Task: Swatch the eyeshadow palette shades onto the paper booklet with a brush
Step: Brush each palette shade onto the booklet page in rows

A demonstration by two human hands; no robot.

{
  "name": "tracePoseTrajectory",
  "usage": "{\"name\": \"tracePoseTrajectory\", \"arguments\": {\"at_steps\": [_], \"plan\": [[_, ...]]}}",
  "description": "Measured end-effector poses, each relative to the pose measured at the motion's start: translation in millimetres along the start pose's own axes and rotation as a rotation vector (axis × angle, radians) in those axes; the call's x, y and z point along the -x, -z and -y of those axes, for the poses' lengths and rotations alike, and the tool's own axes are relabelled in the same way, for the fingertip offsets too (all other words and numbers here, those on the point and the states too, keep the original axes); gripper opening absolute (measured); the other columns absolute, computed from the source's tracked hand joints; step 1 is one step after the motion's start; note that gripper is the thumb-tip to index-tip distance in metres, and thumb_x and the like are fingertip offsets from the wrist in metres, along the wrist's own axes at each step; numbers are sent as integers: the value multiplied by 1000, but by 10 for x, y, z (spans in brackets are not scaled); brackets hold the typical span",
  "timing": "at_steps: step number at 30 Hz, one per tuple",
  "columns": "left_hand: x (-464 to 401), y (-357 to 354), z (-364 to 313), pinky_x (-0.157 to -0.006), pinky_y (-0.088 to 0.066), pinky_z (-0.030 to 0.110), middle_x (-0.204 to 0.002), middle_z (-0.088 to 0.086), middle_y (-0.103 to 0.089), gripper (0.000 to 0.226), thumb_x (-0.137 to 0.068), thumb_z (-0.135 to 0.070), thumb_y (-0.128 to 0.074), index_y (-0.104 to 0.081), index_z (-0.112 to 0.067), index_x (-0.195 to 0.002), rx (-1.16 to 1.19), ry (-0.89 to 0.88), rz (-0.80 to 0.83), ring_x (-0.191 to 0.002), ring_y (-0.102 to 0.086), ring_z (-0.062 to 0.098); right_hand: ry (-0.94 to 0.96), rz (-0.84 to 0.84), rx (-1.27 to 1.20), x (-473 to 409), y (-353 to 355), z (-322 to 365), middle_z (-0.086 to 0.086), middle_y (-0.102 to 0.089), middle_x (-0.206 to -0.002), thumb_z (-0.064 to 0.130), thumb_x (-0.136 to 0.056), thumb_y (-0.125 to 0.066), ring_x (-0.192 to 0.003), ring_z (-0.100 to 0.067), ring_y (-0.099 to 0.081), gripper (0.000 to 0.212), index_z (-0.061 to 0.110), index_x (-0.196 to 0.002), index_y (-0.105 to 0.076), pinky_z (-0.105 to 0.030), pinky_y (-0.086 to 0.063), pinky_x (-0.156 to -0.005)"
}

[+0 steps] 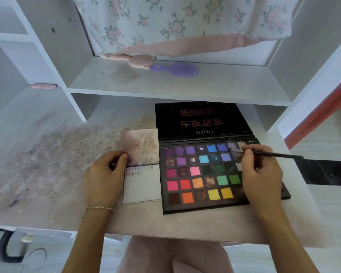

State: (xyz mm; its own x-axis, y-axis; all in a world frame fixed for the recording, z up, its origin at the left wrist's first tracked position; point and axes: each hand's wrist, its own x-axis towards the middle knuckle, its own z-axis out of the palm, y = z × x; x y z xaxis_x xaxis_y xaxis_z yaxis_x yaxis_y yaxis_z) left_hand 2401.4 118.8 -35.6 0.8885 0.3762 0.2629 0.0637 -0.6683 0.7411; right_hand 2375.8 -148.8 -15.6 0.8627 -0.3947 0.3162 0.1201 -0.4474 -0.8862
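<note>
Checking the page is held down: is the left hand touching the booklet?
Touching. The head view shows the left hand pinching the booklet at its left edge.

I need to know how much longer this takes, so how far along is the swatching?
Early on. Done: one row of faint purplish swatches along the top of the booklet's lower page. In hand: the right hand holds the brush with its tip at the palette's top row, while the left hand holds the booklet's edge. Left: most of that page is blank, so most shades remain.
</note>
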Motion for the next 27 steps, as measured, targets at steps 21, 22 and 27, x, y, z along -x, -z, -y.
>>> {"name": "tracePoseTrajectory", "arguments": {"at_steps": [21, 22, 27], "plan": [[17, 2, -23, -66, -35, 26, -76, -4, -60, 11, -85, -15, -62, -71, -12, -89, -9, -12, 2, -69, -52, 16, -20, -25, 277, -72, 91, -192, 20, -50, -69, 12, -91, -50, -63, 5, -51, 10, 21, -88, -52, -4, -38, -49], [16, 2, -23, -66, -35, 26, -77, -3, -61, 12, -85, -16, -62, -71, -12, -89, -13, -10, 3, -69, -52, 16, -19, -28, 263, -71, 89, -191, 20, -50, -69, 11, -91, -50, -61, 4, -52, 10, 20, -89, -53, -3, -39, -50], [18, 4, -16, -68, -37, 27, -86, 5, -68, 13, -85, -17, -61, -71, -13, -91, -32, -15, 5, -72, -53, 16, 14, 1, 263, -70, 84, -173, 20, -50, -67, 10, -91, -49, -59, 3, -53, 13, 23, -89, -50, 0, -39, -54]]}}
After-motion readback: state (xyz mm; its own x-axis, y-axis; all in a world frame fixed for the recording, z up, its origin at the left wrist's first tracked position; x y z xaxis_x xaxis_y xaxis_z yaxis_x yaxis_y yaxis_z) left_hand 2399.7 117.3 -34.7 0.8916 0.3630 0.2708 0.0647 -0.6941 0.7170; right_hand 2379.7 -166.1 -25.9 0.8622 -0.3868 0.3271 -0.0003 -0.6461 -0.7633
